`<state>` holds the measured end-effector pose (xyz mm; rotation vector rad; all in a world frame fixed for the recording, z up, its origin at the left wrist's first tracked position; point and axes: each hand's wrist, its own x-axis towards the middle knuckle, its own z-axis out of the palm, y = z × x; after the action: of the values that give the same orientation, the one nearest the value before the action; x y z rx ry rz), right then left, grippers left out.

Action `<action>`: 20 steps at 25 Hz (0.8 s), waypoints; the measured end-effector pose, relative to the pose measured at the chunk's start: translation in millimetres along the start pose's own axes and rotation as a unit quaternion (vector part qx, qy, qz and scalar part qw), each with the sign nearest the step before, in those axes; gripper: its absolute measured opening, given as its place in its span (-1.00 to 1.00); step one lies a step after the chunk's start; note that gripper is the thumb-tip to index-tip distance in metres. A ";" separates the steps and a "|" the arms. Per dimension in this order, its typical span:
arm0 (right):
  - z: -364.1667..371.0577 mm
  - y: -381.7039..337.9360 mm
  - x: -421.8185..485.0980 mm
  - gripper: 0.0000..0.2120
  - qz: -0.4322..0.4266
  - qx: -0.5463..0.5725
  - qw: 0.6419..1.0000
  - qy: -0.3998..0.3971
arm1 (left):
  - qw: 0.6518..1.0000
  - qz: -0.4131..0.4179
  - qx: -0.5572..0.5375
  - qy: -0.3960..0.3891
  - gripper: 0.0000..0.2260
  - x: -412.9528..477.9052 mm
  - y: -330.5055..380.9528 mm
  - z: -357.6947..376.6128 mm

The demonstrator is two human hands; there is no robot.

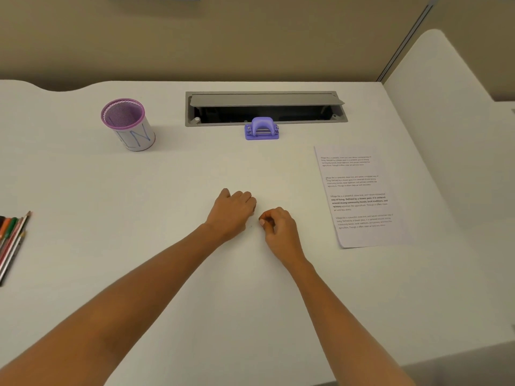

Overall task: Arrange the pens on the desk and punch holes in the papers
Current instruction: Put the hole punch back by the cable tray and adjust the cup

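Note:
Several pens and pencils (12, 240) lie in a bunch at the desk's left edge, partly cut off by the frame. An empty purple-rimmed mesh pen cup (126, 124) stands at the back left. A small purple hole punch (261, 129) sits at the back centre. Printed papers (362, 196) lie flat on the right. My left hand (232, 213) rests on the desk in the middle with its fingers curled under, holding nothing. My right hand (278, 228) lies just beside it, also loosely closed and empty.
A grey cable tray (264, 108) with its lid raised is set into the white desk (139, 190) right behind the punch. A white side panel (446, 121) rises along the right edge. A beige wall stands behind.

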<state>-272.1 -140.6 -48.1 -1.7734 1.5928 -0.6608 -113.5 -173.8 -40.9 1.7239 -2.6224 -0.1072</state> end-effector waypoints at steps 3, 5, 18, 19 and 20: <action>5.7 -6.6 -3.9 -0.89 -0.069 -0.075 0.995 -0.016 | 0.997 -0.042 -0.062 0.020 -0.89 -6.0 -5.9 1.2; 7.8 -9.4 -5.2 -0.88 -0.101 -0.108 0.989 -0.012 | 0.990 -0.090 -0.094 0.057 -0.89 -19.8 -16.8 5.2; 12.4 -45.6 -0.7 -0.81 -0.143 -0.419 0.892 -0.089 | 0.958 -0.211 -0.158 0.115 -0.90 -74.6 -34.7 12.9; 11.4 -49.1 -1.9 -0.81 -0.144 -0.460 0.872 -0.085 | 0.959 -0.211 -0.155 0.112 -0.90 -74.8 -32.8 13.3; 10.6 -53.5 -5.0 -0.82 -0.136 -0.497 0.852 -0.088 | 0.959 -0.210 -0.153 0.110 -0.90 -75.9 -31.7 14.2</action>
<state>-229.7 -131.7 -14.5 -2.7223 1.6844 0.3295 -54.9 -116.0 -54.2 2.0046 -1.9342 -0.2856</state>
